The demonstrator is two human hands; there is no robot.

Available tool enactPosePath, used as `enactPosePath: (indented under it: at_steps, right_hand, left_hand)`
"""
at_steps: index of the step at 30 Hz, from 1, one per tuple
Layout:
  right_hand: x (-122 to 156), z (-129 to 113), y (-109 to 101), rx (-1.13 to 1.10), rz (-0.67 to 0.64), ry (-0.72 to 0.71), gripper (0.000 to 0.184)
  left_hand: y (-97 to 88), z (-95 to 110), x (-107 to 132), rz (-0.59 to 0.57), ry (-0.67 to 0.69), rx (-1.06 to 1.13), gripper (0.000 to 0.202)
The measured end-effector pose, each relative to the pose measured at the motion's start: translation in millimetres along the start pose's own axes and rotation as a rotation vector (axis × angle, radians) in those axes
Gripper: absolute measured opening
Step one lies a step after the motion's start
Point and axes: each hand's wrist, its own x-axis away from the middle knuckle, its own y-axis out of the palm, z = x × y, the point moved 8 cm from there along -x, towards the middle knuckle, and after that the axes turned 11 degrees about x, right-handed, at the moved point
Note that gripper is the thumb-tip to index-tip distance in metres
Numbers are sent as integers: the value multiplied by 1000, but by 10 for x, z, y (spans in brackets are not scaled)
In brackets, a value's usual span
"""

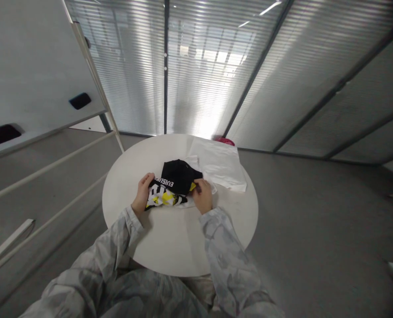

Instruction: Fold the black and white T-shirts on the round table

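Observation:
A black, white and yellow garment with white lettering [174, 183] lies partly folded on the round white table [173, 247]. My left hand [142, 193] grips its left edge with the fingers curled over the cloth. My right hand [203, 194] pinches its right edge, fingers closed on the fabric. Both arms wear pale patterned sleeves.
A white folded cloth [221, 165] lies on the table's far right, just beyond the garment. A small red object [225, 141] shows behind it at the table's far edge. A whiteboard on a stand [33, 79] stands to the left. Glass walls with blinds rise behind; grey floor surrounds the table.

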Motion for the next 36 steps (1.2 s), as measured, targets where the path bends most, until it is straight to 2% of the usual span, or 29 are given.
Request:
enactPosePath:
  at_steps: [5, 9, 11, 12, 14, 16, 18, 20, 23, 24, 25, 27, 29, 31, 34, 36]
  right_hand:
    - [11, 60, -259, -91, 218, 22, 26]
    - [26, 188, -402, -68, 332, 118, 21]
    - [38, 236, -445, -84, 374, 155, 19]
    - [44, 253, -460, -105, 391, 167, 20]
    - [48, 278, -476, -162, 399, 187, 23]
    - [31, 258, -467, -242, 347, 165, 29]
    - [5, 191, -443, -320, 251, 101, 36]
    - [-5, 119, -408, -355, 159, 41, 34]
    - [12, 89, -303, -230, 76, 34, 28]
    - [23, 105, -257, -150, 65, 54, 25]
    - [37, 132, -213, -67, 61, 83, 22]
    - [66, 195, -143, 62, 66, 148, 28]
    - [86, 230, -76, 110, 45, 174, 42]
    - [88, 231, -16, 90, 1, 158, 46]
    - [70, 222, 27, 21, -43, 135, 41]
    - [47, 213, 19, -11, -45, 126, 35]
  left_hand:
    - [-242, 236, -46, 172, 274, -147, 52]
    - [-528, 420, -6, 422, 480, -228, 55]
    - [-598, 471, 22, 491, 537, -272, 55]
    - [-594, 475, 20, 485, 537, -298, 54]
    - [-518, 452, -5, 413, 499, -369, 50]
    - [-369, 407, -34, 288, 447, -447, 42]
    - [-186, 357, -43, 135, 401, -513, 35]
    - [7, 284, -27, -49, 342, -563, 30]
    - [257, 157, 52, -320, 269, -673, 11]
    - [321, 126, 84, -389, 271, -732, 21]
    - [376, 101, 113, -445, 284, -801, 41]
    - [469, 64, 153, -519, 332, -948, 74]
    - [546, 32, 171, -559, 367, -1063, 80]
    - [610, -6, 178, -582, 373, -1132, 64]
    - [670, -64, 194, -599, 362, -1177, 25]
    - [667, -75, 193, -565, 370, -1190, 10]
